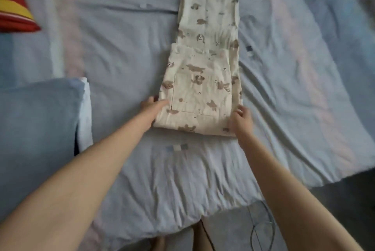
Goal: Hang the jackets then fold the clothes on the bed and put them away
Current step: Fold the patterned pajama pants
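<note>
Head view only. Folding stage, judging by the lay: no jackets in sight, and on the bed [284, 92] one pair of trousers [205, 80], part-folded. Left grip [151, 106] clamped on the near left edge, thumb on top of the cloth, fingers apparently tucked beneath. Right grip [242, 116] pinched on the near right edge, fingers curled round it. Both set at the doubled near end, not far from the bed's front border.

Next, probably: lift that thick near end and carry it away over the single far length, or draw the far end back over it. Either way, keep both sides level for a square bundle, then press flat and carry off to storage, nowhere in frame. Risk of layers sliding apart if raised by one side alone.

Look of the trousers: cream, thin, creased, printed with brown dogs. Legs laid one on the other in a long narrow strip, running straight away from the person in mid-bed. Near half covered by a second layer, square patch pocket facing up, free edge crossing the strip about midway.

Elsewhere: pale blue pillow [40, 120] at near left, well apart from the trousers; red and yellow cloth [14, 7] at the far left corner; cable [261, 228] on the floor.
</note>
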`<state>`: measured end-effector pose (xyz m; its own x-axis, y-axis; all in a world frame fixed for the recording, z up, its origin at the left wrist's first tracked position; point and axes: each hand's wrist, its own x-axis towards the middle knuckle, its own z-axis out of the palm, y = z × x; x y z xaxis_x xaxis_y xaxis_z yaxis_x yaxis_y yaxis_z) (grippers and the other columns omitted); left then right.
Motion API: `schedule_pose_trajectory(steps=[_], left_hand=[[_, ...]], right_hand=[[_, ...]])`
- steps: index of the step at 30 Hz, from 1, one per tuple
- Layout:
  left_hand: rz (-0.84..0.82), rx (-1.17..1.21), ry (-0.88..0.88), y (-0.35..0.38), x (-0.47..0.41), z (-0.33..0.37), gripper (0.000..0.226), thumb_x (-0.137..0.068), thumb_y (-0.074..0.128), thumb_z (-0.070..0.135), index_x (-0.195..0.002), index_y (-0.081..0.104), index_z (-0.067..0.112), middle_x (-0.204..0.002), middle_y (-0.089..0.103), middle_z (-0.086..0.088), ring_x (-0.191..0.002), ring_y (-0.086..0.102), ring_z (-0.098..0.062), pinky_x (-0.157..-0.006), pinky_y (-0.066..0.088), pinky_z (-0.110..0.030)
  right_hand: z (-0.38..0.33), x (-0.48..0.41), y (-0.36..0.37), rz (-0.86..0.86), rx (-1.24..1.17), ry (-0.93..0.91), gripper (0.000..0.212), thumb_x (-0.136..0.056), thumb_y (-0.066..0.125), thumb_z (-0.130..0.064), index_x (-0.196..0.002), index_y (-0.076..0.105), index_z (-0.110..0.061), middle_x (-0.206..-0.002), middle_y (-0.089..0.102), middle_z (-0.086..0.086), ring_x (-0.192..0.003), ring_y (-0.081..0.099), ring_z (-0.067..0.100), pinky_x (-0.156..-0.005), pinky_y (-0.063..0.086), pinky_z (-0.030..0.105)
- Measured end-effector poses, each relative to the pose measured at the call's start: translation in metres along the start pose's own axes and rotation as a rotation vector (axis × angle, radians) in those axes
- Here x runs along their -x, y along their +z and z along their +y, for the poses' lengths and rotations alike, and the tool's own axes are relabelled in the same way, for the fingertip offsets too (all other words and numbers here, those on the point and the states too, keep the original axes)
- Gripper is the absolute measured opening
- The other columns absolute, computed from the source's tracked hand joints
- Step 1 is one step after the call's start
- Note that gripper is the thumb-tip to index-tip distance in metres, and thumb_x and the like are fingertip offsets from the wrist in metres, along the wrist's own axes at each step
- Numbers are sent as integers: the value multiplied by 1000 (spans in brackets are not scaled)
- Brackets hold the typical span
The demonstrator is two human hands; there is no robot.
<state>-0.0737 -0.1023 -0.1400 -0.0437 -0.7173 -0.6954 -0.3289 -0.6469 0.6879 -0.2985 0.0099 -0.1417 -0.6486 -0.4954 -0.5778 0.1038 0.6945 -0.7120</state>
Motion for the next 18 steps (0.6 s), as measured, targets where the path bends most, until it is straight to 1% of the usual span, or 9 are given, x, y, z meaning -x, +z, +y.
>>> schedule_pose_trajectory(steps=[2, 3, 5, 7, 9, 11, 13, 15, 18], left_hand=[[-29, -85, -3, 14, -7, -20, 65, -79, 73, 28, -133, 42, 5, -135, 50, -13, -124, 49, -28, -98, 41, -32], [-20, -133, 12, 19, -7, -26, 69, -83, 71, 26, -137, 35, 3, -139, 44, -11, -130, 43, -27, -102, 36, -32], [48, -161, 112, 23, -5, -37, 73, -75, 75, 35, -130, 39, 3, -137, 45, -13, -128, 44, -28, -105, 36, -37], [150, -240, 204, 21, -5, -47, 67, -60, 75, 46, -109, 50, 8, -120, 54, -16, -112, 52, -29, -96, 42, -40], [220, -388, 283, 17, -3, -54, 58, -63, 81, 39, -100, 56, 2, -114, 51, -17, -105, 50, -27, -90, 40, -33], [240, -453, 405, 16, 3, -51, 38, -73, 80, 22, -93, 59, -3, -107, 49, -14, -99, 49, -23, -81, 36, -25], [119, -325, 425, 19, 12, -43, 22, -79, 74, 10, -97, 61, 5, -100, 59, -7, -94, 58, -21, -77, 43, -25], [-1, -239, 394, 16, 16, -44, 23, -84, 67, 4, -105, 58, 12, -99, 64, -3, -92, 62, -17, -77, 48, -24], [-57, -319, 321, 7, 14, -61, 25, -88, 64, 13, -112, 58, 7, -107, 66, -10, -101, 62, -25, -87, 49, -35]], right_hand=[[11, -5, 9, -159, 97, -28, 18, -91, 56, -18, -108, 55, -16, -100, 58, 6, -81, 59, 22, -69, 54, 42], [13, -8, 11, -206, 147, -45, 31, -89, 63, -27, -115, 53, -15, -105, 59, 6, -84, 60, 21, -68, 56, 40], [14, -18, 13, -221, 160, -11, 57, -79, 74, -39, -124, 49, -14, -109, 61, 3, -89, 63, 19, -57, 56, 33], [9, -26, 14, -232, 103, 64, 63, -72, 80, -40, -122, 52, -15, -109, 63, 2, -89, 65, 19, -47, 53, 28], [3, -28, 9, -247, 72, 99, 52, -77, 78, -34, -119, 57, -12, -107, 65, 4, -88, 66, 20, -53, 58, 33], [5, -21, 4, -235, -27, 21, 36, -85, 70, -24, -117, 59, -11, -102, 66, 4, -87, 65, 20, -61, 59, 31], [15, -8, -5, -217, -162, -63, 21, -91, 63, -17, -112, 58, -15, -100, 65, 3, -83, 65, 16, -58, 57, 26], [34, 5, -10, -169, -219, -112, 17, -92, 61, -15, -107, 58, -22, -104, 67, 0, -89, 66, 14, -67, 57, 29], [63, 18, -11, -98, -82, -133, 8, -91, 62, -15, -99, 61, -15, -98, 66, 2, -88, 62, 16, -76, 51, 36]])
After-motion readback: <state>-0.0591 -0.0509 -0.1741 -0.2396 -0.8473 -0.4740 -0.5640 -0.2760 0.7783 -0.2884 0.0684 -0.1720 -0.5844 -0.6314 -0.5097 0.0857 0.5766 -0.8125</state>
